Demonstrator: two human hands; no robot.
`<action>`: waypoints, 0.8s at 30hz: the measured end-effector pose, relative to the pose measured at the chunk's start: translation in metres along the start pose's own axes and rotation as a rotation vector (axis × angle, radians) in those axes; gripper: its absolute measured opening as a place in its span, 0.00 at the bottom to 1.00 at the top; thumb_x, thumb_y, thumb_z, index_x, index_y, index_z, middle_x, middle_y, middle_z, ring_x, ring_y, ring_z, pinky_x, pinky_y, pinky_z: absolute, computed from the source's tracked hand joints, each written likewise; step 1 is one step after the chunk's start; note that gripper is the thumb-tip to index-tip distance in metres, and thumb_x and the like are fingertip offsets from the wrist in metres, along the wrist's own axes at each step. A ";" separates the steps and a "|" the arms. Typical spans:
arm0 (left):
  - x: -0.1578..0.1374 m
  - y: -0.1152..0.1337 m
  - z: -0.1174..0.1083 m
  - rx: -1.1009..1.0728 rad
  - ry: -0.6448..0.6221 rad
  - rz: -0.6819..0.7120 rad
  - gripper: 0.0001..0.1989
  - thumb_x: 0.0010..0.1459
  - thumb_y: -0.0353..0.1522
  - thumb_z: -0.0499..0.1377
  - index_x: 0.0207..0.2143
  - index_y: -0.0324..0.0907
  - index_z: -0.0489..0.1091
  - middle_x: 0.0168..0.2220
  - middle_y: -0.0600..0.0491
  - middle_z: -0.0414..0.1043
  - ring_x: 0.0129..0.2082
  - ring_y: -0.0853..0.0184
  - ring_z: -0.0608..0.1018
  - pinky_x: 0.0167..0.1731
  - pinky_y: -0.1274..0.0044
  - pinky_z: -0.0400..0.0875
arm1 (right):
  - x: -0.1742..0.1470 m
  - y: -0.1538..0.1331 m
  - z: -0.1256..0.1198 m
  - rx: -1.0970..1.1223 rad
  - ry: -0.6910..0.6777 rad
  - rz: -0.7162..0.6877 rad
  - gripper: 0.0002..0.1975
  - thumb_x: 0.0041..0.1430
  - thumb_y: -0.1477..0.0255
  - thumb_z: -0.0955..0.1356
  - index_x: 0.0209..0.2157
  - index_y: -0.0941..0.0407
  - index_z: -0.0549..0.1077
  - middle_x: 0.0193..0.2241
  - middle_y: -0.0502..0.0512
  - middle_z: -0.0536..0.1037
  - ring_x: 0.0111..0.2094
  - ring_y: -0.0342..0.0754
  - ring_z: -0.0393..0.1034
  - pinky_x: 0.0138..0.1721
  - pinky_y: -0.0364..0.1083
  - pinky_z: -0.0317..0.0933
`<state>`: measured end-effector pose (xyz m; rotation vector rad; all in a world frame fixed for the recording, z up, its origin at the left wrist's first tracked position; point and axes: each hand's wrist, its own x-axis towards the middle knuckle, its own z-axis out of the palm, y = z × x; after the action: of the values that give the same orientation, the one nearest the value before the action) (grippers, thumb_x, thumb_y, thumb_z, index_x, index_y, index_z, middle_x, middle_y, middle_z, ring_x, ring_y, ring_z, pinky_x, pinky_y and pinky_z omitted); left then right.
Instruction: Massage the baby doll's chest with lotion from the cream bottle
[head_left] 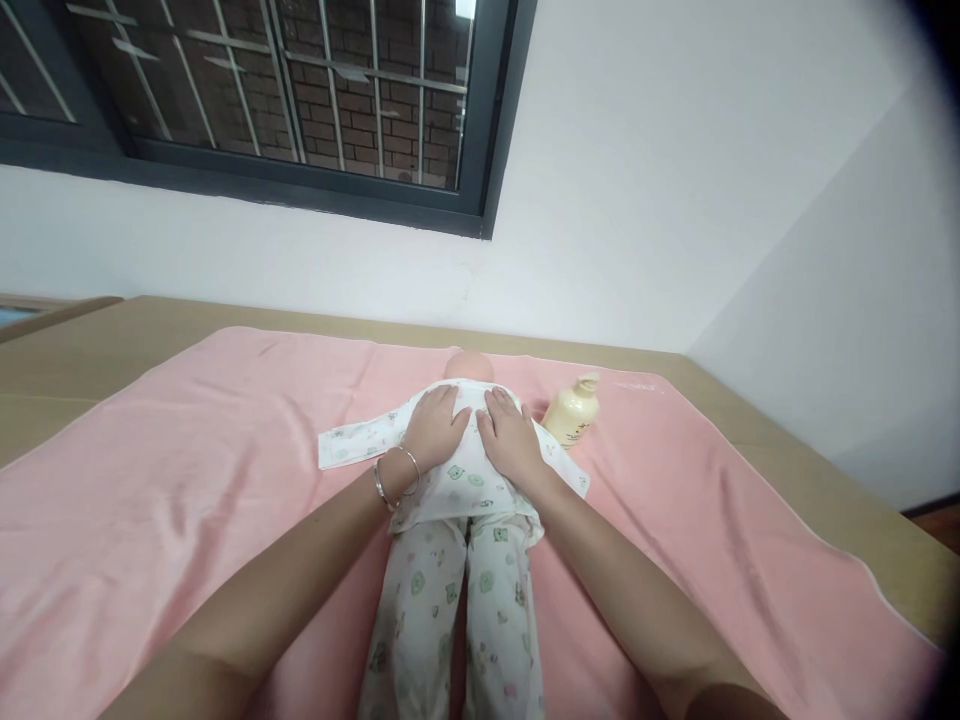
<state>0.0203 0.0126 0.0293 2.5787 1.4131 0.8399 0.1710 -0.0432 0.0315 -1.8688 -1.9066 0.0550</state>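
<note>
A baby doll (469, 366) lies stretched out on a pink cloth (255, 440), its bare round head pointing away from me. It wears a white printed top (465, 485) and matching trousers (499, 590). My left hand (435, 428), with silver bangles at the wrist, rests flat on the upper left of the doll's body. Opposite it, my right hand (511, 435) lies flat on the upper right, fingers stretched towards the head. Both hands touch the top without gripping it. One sleeve spreads out to the left; the other is partly behind my right hand.
A pale yellow pump bottle (573, 410) stands on the cloth just right of the doll. Under the cloth is a tan surface (172, 320) that meets a white wall (600, 220). A dark-framed window (480, 190) with metal bars is above.
</note>
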 end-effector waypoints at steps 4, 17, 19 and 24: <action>-0.001 0.000 0.003 0.002 -0.016 -0.004 0.25 0.65 0.39 0.47 0.59 0.34 0.62 0.61 0.39 0.63 0.63 0.56 0.63 0.63 0.63 0.55 | -0.003 0.000 0.004 0.008 -0.011 0.000 0.28 0.70 0.61 0.49 0.66 0.59 0.54 0.68 0.60 0.53 0.69 0.50 0.41 0.66 0.58 0.35; 0.002 -0.003 -0.002 -0.030 -0.157 -0.164 0.31 0.65 0.46 0.47 0.65 0.40 0.55 0.68 0.39 0.48 0.69 0.48 0.49 0.63 0.58 0.48 | -0.002 -0.008 -0.055 0.215 -0.247 -0.106 0.29 0.65 0.63 0.60 0.64 0.58 0.59 0.68 0.61 0.53 0.68 0.53 0.44 0.65 0.53 0.43; 0.004 -0.005 -0.004 -0.041 -0.158 -0.193 0.30 0.65 0.45 0.46 0.64 0.38 0.56 0.68 0.38 0.49 0.69 0.50 0.50 0.63 0.59 0.49 | -0.006 -0.013 -0.059 0.163 -0.235 -0.117 0.27 0.66 0.65 0.60 0.63 0.60 0.60 0.66 0.64 0.56 0.67 0.54 0.49 0.64 0.52 0.47; 0.012 -0.008 -0.017 -0.171 -0.097 -0.239 0.24 0.65 0.38 0.43 0.54 0.35 0.68 0.61 0.40 0.63 0.64 0.59 0.63 0.62 0.68 0.56 | -0.035 -0.036 -0.053 -0.035 -0.283 -0.278 0.29 0.61 0.64 0.66 0.62 0.58 0.62 0.64 0.67 0.59 0.66 0.60 0.48 0.63 0.57 0.47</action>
<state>0.0114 0.0236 0.0462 2.2394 1.5108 0.7528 0.1546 -0.0950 0.0805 -1.6710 -2.3564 0.2071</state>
